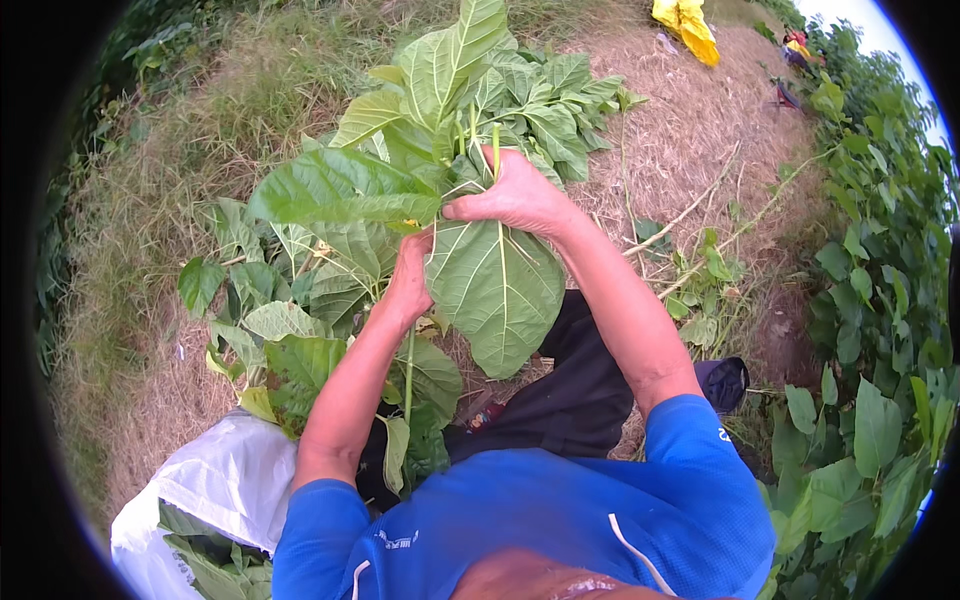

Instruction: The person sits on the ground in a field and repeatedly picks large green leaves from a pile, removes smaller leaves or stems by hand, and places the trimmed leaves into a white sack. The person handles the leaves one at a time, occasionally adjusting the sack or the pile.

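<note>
My right hand (519,191) grips a bunch of broad green leaves (450,82) by their stalks; they look like mulberry leaves. Its thumb lies across the bunch, and a cut green stalk end rises beside the fingers. One large leaf (499,292), pale underside showing, hangs below this hand. Just lower and to the left, my left hand (411,274) is closed around a leafy green stem (409,375) that runs down towards my lap. Leaves partly cover the left fingers. Both hands are close together, almost touching.
Cut leafy branches (300,277) lie to the left, and a leaf pile (555,105) lies ahead. A white woven sack (225,472) with leaves inside stands at lower left. Bare sticks (690,210) lie on dry grass at right, beside growing bushes (862,450). Farther off is a yellow bag (688,30).
</note>
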Demonstrator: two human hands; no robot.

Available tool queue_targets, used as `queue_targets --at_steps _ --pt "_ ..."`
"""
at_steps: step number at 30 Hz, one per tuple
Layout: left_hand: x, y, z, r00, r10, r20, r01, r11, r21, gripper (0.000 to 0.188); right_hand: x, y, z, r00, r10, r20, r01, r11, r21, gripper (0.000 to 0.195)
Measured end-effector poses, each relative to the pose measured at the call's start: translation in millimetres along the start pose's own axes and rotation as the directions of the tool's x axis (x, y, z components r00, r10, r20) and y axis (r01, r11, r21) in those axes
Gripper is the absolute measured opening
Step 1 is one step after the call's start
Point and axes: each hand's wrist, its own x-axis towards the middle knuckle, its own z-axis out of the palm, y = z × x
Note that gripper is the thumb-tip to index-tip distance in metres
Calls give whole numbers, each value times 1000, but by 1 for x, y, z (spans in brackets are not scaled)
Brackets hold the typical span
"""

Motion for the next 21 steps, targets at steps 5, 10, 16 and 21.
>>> queue_targets --at_steps 5,10,16,21 --pt "-12 -56 4 998 -54 8 47 917 395 48 -20 22 51 992 71 -102 -119 789 -603 39" --pt "-30 -48 5 897 -425 119 387 888 248 55 -44 50 68 989 -86 -118 19 877 -480 40" --pt "-35 -53 -5 803 -510 308 546 837 -37 53 -55 48 34 967 -218 130 252 787 -563 47" --pt "-34 -17 10 900 -383 208 419 890 -178 49 -69 26 4 951 39 306 139 831 -539 57"
